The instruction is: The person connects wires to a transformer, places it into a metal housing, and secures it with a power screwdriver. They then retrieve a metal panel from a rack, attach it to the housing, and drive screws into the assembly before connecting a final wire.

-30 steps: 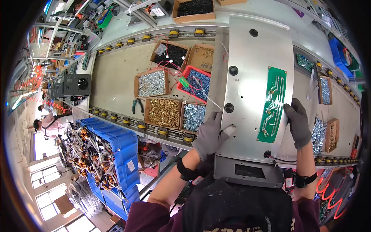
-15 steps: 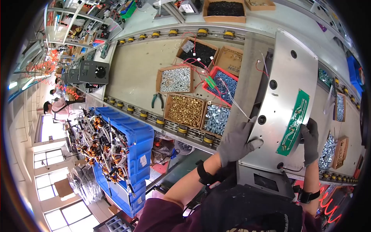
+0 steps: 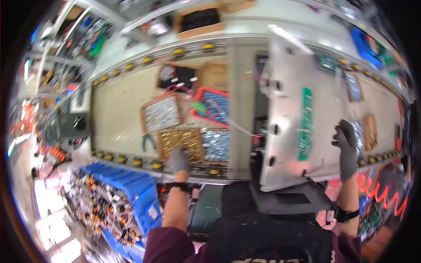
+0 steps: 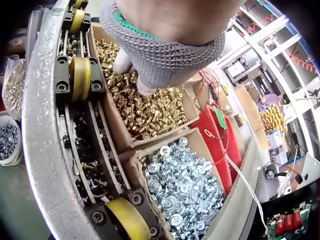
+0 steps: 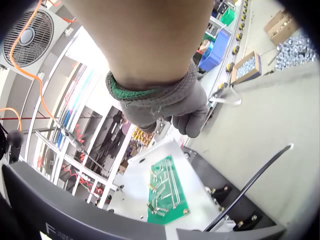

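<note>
My left hand (image 3: 179,161), in a grey glove, is over a cardboard box (image 4: 111,117) of brass-coloured screws (image 4: 155,115). Its spread thumb and fingers reach down to the screws, some fingertips hidden among them. To the right, a long silver metal panel (image 3: 287,111) stands tilted, carrying a green circuit board (image 3: 305,127). My gloved right hand (image 3: 346,147) is off the panel's right side, fingers loosely bent, with nothing visible in them. In the right wrist view the circuit board (image 5: 167,192) lies below that hand.
A box of silver screws (image 4: 182,187) adjoins the brass ones. Beyond are a red bin (image 3: 197,115) and loose red wires. Pliers (image 3: 148,143) lie left of the boxes. Yellow rollers (image 3: 137,161) line the bench edge, and a blue crate (image 3: 127,177) stands beside it.
My left hand has left the panel's left edge and moved left to the brass screws. My right hand has come off the panel's right edge. The panel is tilted more steeply.
</note>
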`<control>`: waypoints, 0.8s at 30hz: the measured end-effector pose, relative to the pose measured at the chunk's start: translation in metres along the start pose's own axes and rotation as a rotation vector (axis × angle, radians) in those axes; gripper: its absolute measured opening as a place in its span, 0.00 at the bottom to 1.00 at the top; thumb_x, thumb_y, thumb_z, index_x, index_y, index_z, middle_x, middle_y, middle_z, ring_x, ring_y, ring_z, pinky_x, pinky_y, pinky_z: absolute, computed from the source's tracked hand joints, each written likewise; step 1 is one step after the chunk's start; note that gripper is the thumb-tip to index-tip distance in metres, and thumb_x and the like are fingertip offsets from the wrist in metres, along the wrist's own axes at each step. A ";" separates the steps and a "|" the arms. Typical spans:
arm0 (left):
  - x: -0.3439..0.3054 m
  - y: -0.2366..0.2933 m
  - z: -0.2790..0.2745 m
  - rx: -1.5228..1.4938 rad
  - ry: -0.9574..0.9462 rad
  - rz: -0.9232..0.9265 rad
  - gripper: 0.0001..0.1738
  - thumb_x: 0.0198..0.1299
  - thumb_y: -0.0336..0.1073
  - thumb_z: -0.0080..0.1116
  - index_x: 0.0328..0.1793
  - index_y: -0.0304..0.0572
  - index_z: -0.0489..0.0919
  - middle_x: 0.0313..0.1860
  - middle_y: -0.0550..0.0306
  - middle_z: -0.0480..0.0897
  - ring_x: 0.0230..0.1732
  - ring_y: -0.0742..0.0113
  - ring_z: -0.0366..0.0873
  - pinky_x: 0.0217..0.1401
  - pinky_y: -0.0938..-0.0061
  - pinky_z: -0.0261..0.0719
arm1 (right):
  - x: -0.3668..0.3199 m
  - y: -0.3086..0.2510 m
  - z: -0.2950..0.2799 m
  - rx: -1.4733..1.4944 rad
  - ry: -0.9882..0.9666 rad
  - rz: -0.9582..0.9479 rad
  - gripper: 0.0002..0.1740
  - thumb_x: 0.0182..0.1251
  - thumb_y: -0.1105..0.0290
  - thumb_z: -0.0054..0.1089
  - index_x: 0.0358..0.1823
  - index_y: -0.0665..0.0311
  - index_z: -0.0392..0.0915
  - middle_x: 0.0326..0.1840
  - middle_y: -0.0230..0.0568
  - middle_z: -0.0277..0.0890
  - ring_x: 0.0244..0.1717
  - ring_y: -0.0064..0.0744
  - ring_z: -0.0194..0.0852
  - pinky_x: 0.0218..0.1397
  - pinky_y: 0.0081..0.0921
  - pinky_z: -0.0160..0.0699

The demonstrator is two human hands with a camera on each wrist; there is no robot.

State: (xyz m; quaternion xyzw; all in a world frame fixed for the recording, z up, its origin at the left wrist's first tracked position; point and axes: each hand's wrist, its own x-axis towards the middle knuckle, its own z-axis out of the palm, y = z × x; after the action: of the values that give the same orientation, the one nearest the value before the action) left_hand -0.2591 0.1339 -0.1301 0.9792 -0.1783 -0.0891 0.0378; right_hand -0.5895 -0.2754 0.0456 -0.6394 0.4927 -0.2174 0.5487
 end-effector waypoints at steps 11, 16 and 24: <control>0.013 -0.029 0.005 -1.129 0.045 -0.480 0.17 0.61 0.31 0.54 0.56 0.35 0.78 0.33 0.58 0.82 0.23 0.72 0.73 0.26 0.79 0.73 | -0.130 0.142 -0.231 -1.288 -0.120 0.025 0.18 0.61 0.68 0.57 0.53 0.59 0.74 0.51 0.35 0.76 0.44 0.34 0.75 0.46 0.30 0.74; -0.034 -0.011 -0.035 -1.546 -0.287 -0.179 0.09 0.66 0.35 0.53 0.48 0.39 0.75 0.32 0.60 0.75 0.31 0.73 0.73 0.31 0.82 0.73 | -0.202 0.251 -0.268 -1.702 -0.684 -0.460 0.17 0.59 0.63 0.52 0.50 0.54 0.76 0.63 0.38 0.66 0.68 0.42 0.58 0.69 0.44 0.60; -0.184 0.122 -0.106 -1.839 -0.654 -0.387 0.16 0.66 0.47 0.54 0.46 0.41 0.74 0.32 0.63 0.73 0.31 0.74 0.69 0.31 0.81 0.70 | -0.165 0.305 -0.289 -1.594 -0.528 -0.755 0.09 0.49 0.60 0.59 0.33 0.47 0.75 0.41 0.36 0.70 0.55 0.43 0.66 0.67 0.59 0.55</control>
State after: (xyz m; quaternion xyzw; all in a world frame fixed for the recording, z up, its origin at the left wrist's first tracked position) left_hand -0.4506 0.0901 0.0161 0.5085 0.1212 -0.4629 0.7159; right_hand -1.0150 -0.2462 -0.1030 -0.9756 0.1141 0.1750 -0.0670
